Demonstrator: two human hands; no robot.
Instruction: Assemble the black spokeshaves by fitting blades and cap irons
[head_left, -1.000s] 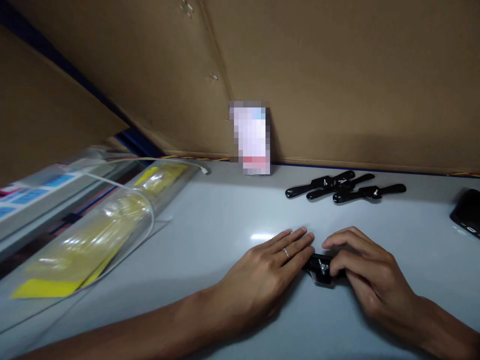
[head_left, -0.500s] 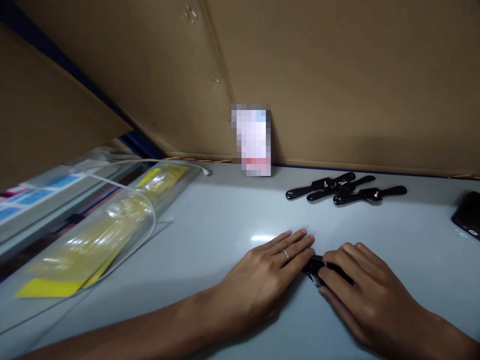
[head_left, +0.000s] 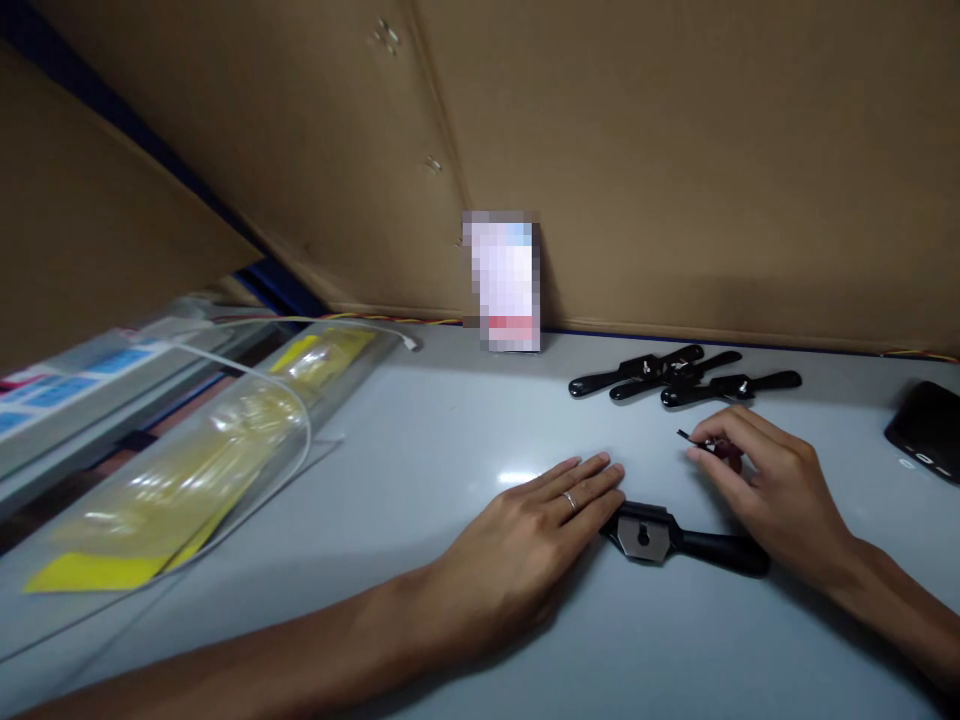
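A black spokeshave [head_left: 720,552] lies on the grey table in front of me. Its steel blade [head_left: 643,540] faces up, with a dark keyhole slot bared at the middle. My left hand [head_left: 536,545] rests over the tool's left handle, fingers stretched out flat and a ring on one of them; the thumb and that handle are hidden. Above the right handle, my right hand [head_left: 757,470] pinches a small black part [head_left: 701,443], apart from the spokeshave. A bit of shiny metal shows between the fingers, but most of the part is covered.
Several black spokeshaves [head_left: 682,375] lie in an overlapping group further back. A black device [head_left: 926,430] sits at the right edge. A blurred card [head_left: 510,285] leans on the cardboard wall [head_left: 712,180]. Yellow sheets in clear plastic [head_left: 202,480] and a white cable [head_left: 306,430] are on the left.
My right hand has lifted up and away from the spokeshave with the small black part, baring the blade and right handle. My left hand stays in place.
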